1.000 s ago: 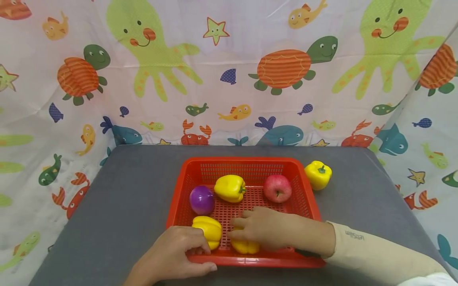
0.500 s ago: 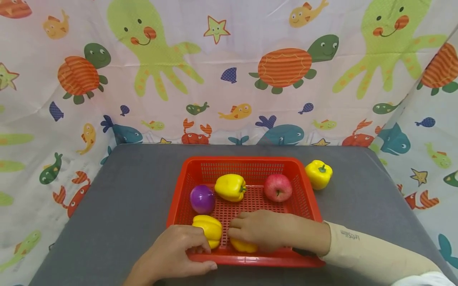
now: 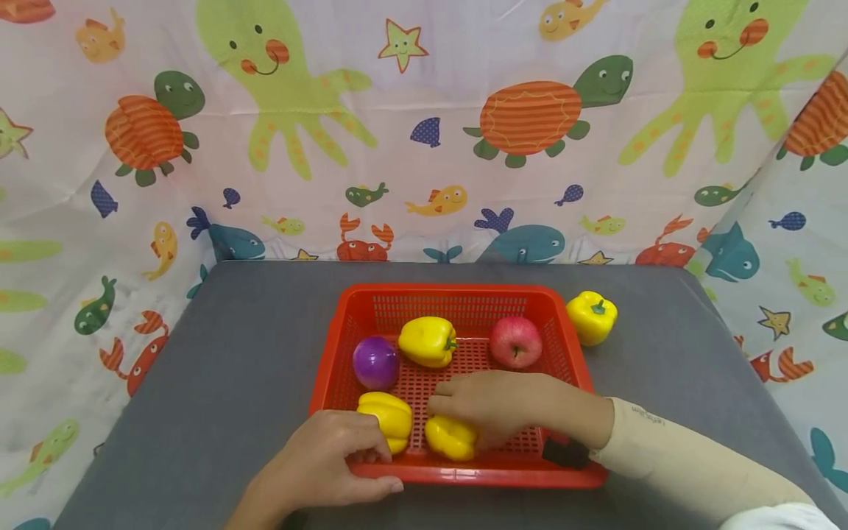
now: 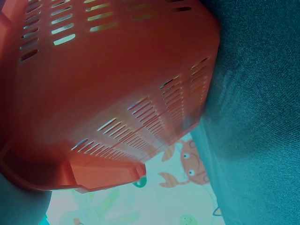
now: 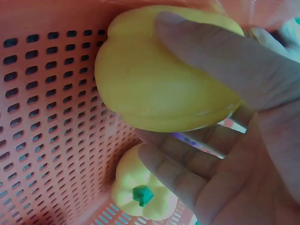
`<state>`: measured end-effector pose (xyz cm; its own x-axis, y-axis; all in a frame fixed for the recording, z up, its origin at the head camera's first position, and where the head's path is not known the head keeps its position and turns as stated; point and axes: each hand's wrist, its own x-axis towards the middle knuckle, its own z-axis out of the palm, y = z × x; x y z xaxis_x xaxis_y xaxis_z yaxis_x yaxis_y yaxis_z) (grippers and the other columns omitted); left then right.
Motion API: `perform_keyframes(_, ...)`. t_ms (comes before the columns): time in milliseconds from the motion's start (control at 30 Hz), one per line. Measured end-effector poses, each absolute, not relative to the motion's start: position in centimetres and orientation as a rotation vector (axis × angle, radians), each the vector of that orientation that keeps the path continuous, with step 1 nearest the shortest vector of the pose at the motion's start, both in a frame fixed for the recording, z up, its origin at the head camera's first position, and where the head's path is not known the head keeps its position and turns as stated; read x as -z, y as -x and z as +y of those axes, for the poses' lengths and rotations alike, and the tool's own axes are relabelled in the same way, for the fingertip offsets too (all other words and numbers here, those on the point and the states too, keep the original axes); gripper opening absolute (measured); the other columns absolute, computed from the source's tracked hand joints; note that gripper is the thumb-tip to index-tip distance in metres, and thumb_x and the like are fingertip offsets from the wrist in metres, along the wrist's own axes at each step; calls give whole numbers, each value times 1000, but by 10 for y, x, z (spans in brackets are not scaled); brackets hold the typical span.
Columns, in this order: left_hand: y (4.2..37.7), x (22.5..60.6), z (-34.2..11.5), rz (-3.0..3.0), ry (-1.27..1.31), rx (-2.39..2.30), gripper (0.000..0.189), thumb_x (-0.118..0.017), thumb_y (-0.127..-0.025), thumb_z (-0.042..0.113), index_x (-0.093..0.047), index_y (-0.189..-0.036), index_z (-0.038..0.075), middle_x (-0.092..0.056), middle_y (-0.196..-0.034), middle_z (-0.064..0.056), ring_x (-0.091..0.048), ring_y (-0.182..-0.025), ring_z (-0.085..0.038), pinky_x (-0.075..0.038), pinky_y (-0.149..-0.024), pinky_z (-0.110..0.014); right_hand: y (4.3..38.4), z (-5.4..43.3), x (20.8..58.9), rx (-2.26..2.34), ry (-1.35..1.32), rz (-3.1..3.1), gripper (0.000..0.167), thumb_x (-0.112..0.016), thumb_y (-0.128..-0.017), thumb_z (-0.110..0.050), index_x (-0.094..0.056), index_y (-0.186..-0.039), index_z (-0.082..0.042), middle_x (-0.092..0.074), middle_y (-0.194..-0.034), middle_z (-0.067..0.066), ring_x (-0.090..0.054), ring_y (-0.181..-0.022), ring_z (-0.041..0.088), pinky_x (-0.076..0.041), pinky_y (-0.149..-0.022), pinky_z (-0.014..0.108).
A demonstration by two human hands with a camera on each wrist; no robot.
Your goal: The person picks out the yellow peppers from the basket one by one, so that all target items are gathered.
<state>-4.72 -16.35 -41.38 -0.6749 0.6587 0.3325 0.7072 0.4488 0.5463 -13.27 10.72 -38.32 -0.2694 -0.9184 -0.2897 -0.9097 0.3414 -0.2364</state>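
My left hand (image 3: pixel 324 460) grips the near-left rim of a red plastic basket (image 3: pixel 450 291), its thumb outside and its fingers curled over the edge. Inside that corner, right by those fingers, lies a yellow bell pepper (image 3: pixel 387 419). Just right of it, my right hand (image 3: pixel 493 401) holds another yellow bell pepper (image 3: pixel 450 439) near the basket's front wall. The right wrist view has the thumb over this held pepper (image 5: pixel 140 79) and fingers beneath it. Farther back in the basket are a third yellow bell pepper (image 3: pixel 427 341), a glossy purple ball-shaped item (image 3: pixel 376 363) and a red apple (image 3: pixel 516 342).
Outside the basket, beside its far right corner, stands one more yellow bell pepper (image 3: pixel 592 316). Grey cloth (image 3: pixel 265 331) covers the table, and a curtain (image 3: pixel 430 162) printed with sea animals encloses the back and sides. A black device (image 3: pixel 565 453) sits under the right wrist.
My right hand has shifted slightly back, so more of the pepper it holds shows. The left hand keeps its grip on the rim. The head view has tilted a little.
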Motion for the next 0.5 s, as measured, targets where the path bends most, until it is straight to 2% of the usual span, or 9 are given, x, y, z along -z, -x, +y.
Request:
perform_keyframes(133, 48, 414, -164, -2597, 1242, 1014, 21, -77, -85, 51, -69, -84, 31, -51, -75, 24, -46, -64, 9, -37, -61, -6, 138, 110, 381, 116, 1603, 2243, 61, -90, -72, -30, -56, -122, -19, -52, -105, -8, -52, -91, 8, -49, -84, 23)
perform_keyframes(333, 49, 414, -164, -2593, 1244, 1002, 21, -77, -85, 51, -68, -84, 32, -50, -75, 25, -45, -64, 10, -36, -60, -6, 143, 115, 377, 269, 1518, 2262, 57, -89, -74, -33, -52, -117, -24, -51, -106, -10, -52, -91, 8, -48, -83, 22)
perform_keyframes(500, 48, 414, -164, -2597, 1239, 1005, 20, -77, -85, 51, -68, -83, 32, -50, -75, 25, -45, -64, 10, -36, -59, -6, 145, 120, 371, 433, 1435, 2249, 59, -88, -76, -27, -47, -118, -26, -52, -106, -12, -54, -91, 8, -49, -80, 22)
